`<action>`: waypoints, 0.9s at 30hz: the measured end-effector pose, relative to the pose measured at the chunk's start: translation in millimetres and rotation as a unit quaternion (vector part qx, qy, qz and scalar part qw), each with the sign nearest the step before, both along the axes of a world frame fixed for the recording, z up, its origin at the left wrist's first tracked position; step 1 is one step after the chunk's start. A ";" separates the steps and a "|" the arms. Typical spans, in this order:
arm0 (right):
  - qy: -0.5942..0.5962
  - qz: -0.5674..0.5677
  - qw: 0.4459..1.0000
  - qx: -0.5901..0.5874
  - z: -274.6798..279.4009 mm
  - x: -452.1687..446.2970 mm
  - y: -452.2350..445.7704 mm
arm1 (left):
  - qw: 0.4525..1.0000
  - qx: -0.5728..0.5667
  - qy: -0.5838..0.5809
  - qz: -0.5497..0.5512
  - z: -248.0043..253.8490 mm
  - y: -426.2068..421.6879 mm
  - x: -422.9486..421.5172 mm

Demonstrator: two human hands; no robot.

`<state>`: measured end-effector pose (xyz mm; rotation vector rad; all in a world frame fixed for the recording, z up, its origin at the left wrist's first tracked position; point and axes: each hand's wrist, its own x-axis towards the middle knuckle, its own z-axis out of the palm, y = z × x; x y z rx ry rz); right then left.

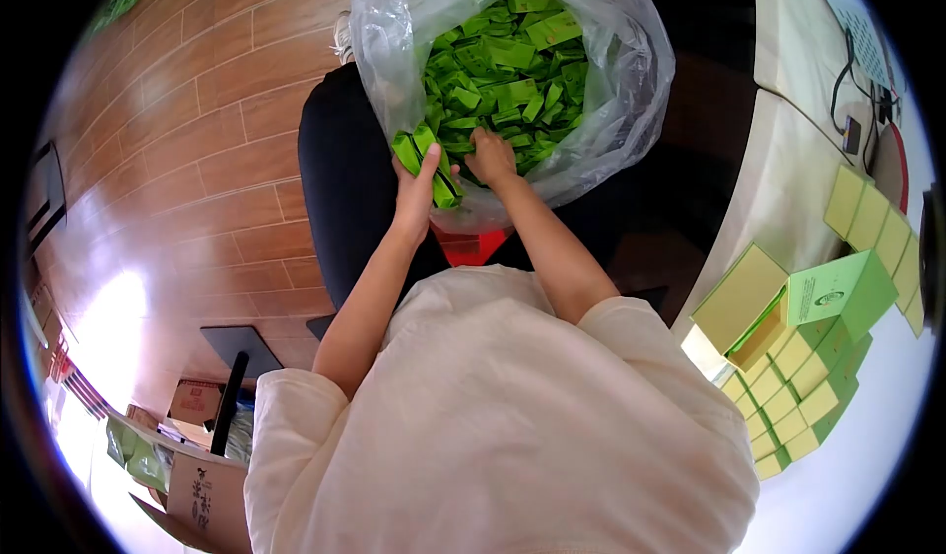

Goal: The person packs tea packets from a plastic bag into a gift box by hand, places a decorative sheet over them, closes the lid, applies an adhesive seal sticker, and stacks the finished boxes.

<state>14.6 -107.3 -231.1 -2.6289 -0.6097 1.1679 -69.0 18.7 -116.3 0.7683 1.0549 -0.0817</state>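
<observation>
A large clear plastic bag [631, 101] stands open in front of me, filled with many small green packets [507, 56]. At the bag's near left rim, my left hand [416, 184] is closed around several green packets [426, 150], its thumb lying across them. My right hand [490, 157] reaches over the near rim into the bag. Its fingers are bent down among the loose packets, and whatever they grip there is hidden.
On the right, a pale-covered table holds stacked green-and-cream boxes [788, 396], an open box [754, 303] and cables [847, 81]. Cardboard boxes [207, 495] stand at lower left. Wood-look flooring [217, 130] stretches along the left. Something red [471, 248] shows beneath the bag.
</observation>
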 end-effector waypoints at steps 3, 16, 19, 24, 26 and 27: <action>0.092 -0.115 0.988 0.034 36.8 11.4 -3.6 | 1.000 0.019 0.004 -0.024 -5.4 -1.1 -0.8; -0.127 -0.098 0.926 0.343 193.5 -40.8 -35.0 | 0.993 -0.001 -0.120 0.005 31.9 -18.7 6.1; -0.171 -0.052 0.911 0.372 218.8 -48.5 -32.2 | 0.990 0.007 -0.138 -0.029 50.5 -15.6 6.4; -0.250 -0.077 0.881 0.394 241.4 -62.5 -50.1 | 0.986 0.013 -0.163 -0.006 87.5 -17.3 15.2; -0.276 -0.082 0.864 0.413 243.4 -66.0 -56.5 | 0.985 0.029 -0.171 -0.009 95.9 -27.2 16.6; -0.281 -0.083 0.862 0.413 244.6 -67.0 -58.2 | 0.986 0.040 -0.164 -0.002 101.3 -33.1 16.0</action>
